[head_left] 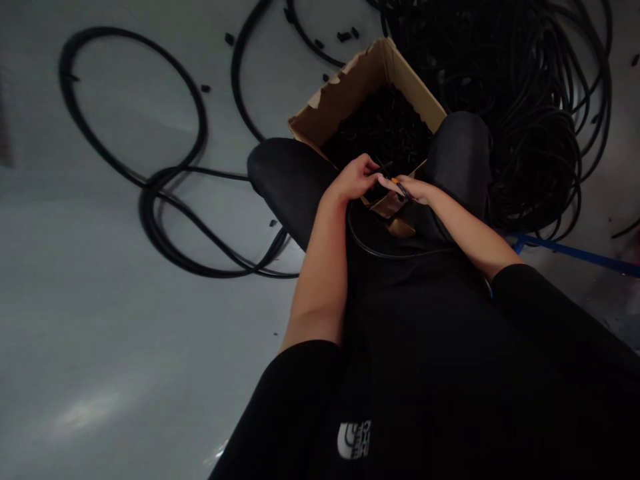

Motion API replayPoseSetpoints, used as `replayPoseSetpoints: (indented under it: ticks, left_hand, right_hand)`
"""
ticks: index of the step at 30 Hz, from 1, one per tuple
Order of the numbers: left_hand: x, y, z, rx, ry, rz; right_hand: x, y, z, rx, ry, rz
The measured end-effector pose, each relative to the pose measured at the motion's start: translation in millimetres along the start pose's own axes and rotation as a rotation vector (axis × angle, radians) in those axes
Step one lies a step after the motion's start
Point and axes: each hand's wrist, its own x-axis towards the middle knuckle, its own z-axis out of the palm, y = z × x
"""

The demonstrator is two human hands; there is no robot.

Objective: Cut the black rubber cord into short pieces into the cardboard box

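Above the grey floor, the hands meet, closed around dark items too indistinct to identify.

A black short-sleeved T-shirt bears a white chest logo of curved bands beside lettering; its sleeves are plain. The trousers seem black or charcoal, though dimness blurs the shade.

Two grips, one cardboard box
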Motion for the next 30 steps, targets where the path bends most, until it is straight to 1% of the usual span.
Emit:
replayPoseSetpoints:
  ticks: [5, 10, 12, 16, 22, 26, 28, 30]
  left_hand:
    - [2, 1, 2.8, -0.059, -0.04, 0.013]
    - [2, 3, -0.4, -0.014, -0.03, -0.023]
    - [2, 4, -0.5, -0.039, -0.015, -0.014]
    - [1, 5, -0.9, -0.063, 0.012, -0.023]
    - [5, 2, -5.0, -0.009, -0.026, -0.046]
    - [7, 0, -2.9, 0.024, 0.033, -0.15]
    - [7, -1, -1.6, 0.026, 0.055, -0.155]
    - [6, -2, -1.4, 0.006, 0.073, -0.123]
  right_hand:
    - [-6, -6, 3, 0.02, 0.093, 0.005]
    - [-5, -11, 7, 0.049, 0.11, 0.106]
    - [-4, -8, 7, 0.032, 0.136, 0.087]
    - [-7, -5, 5, -0.035, 0.18, -0.006]
    - [-19, -17, 6, -0.11, 0.214, -0.003]
    - [-24, -20, 5, -0.148, 0.233, -0.006]
    - [-24, -19, 3, -0.156, 0.229, -0.005]
    - [-23, -17, 3, -0.153, 0.204, -0.013]
